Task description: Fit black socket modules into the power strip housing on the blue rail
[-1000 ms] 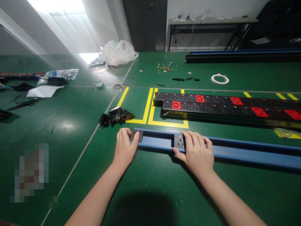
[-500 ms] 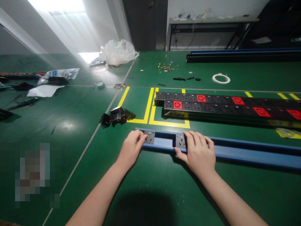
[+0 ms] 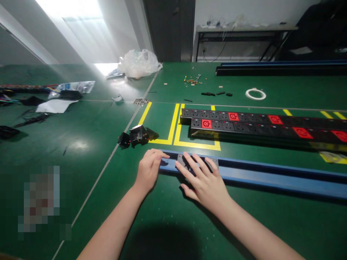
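A long blue metal channel lies across the green table in front of me. My left hand is closed around its left end, with the index finger reaching over the opening. Grey socket modules sit side by side in the channel, a little right of that end. My right hand lies over them, its fingers spread and flat on their faces. It covers most of the modules, so their holes are largely hidden.
Beyond the channel lie two black power strips with red sockets. Loose black socket parts sit at the upper left of the channel. Further back are a white ring, small brass pieces, a plastic bag and dark rails.
My right hand has moved left and flattened over the modules. The two modules, apart before, now sit close together. My left hand has let go of the left module.
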A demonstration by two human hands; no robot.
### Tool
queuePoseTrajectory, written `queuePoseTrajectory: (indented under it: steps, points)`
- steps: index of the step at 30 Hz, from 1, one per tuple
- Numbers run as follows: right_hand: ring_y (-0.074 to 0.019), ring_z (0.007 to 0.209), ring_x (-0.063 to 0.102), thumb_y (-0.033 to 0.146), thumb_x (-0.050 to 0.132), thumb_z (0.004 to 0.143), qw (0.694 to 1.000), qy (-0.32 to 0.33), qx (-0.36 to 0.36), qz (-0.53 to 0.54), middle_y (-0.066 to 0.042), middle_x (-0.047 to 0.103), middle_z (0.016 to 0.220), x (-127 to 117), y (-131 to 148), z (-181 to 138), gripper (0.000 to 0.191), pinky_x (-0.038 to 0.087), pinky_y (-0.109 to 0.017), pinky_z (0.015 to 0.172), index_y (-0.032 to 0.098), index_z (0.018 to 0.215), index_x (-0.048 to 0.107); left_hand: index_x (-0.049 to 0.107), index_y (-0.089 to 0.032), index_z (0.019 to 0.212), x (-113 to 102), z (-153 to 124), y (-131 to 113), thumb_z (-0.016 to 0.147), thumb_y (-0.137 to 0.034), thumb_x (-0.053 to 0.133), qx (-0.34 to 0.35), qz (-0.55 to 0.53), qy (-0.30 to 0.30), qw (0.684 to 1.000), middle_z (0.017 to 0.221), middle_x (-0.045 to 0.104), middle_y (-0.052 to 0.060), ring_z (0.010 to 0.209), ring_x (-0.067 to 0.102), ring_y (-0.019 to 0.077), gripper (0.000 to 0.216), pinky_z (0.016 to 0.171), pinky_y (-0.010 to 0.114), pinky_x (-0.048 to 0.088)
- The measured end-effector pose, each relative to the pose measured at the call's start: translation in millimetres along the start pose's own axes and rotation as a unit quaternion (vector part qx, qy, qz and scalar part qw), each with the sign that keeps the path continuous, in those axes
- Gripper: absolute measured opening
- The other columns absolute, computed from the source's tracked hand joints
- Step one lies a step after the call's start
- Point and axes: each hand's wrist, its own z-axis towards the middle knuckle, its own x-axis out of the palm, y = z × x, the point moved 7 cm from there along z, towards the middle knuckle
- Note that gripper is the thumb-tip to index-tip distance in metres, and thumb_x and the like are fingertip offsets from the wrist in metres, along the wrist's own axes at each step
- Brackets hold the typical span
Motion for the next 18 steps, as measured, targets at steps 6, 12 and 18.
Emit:
queuePoseTrajectory:
  steps: [6,12,18]
  points:
    - [-0.0238,0.132,0.042,0.048,0.058,0.087,0.999,-0.037,0.033,0.022,-0.006,0.044,0.148,-3,-4,1,0.050,0.024,-0.044,0.107,0.027,0.133,0.055,0.066,-0.021,0.088,-6,2,6,0.100,-0.033,0.033,-0.051,-0.026,-0.041,0.998,0.093,0.061,0.003,0.093,0.057,0.0157,0.037,0.085,0.030,0.043]
    - [-0.0219,0.121,0.053,0.039,0.061,0.086,0.992,-0.086,0.087,0.037,-0.005,0.059,0.133,-12,-22,-13,0.034,0.032,-0.039,0.101,0.021,0.114,0.064,0.062,-0.020,0.089,-10,2,5,0.099,-0.033,0.036,-0.043,0.025,-0.072,0.996,0.094,0.060,0.004,0.095,0.057,0.0171,0.030,0.088,0.031,0.043]
    - [-0.0210,0.116,0.056,0.037,0.061,0.086,0.989,-0.121,0.075,0.031,-0.006,0.064,0.127,-12,-24,-14,0.031,0.034,-0.037,0.098,0.018,0.110,0.065,0.057,-0.023,0.121,-27,25,12,0.097,-0.036,0.040,-0.001,0.215,-0.130,0.968,0.123,0.061,0.008,0.118,0.050,0.0232,0.032,0.104,0.040,0.035]
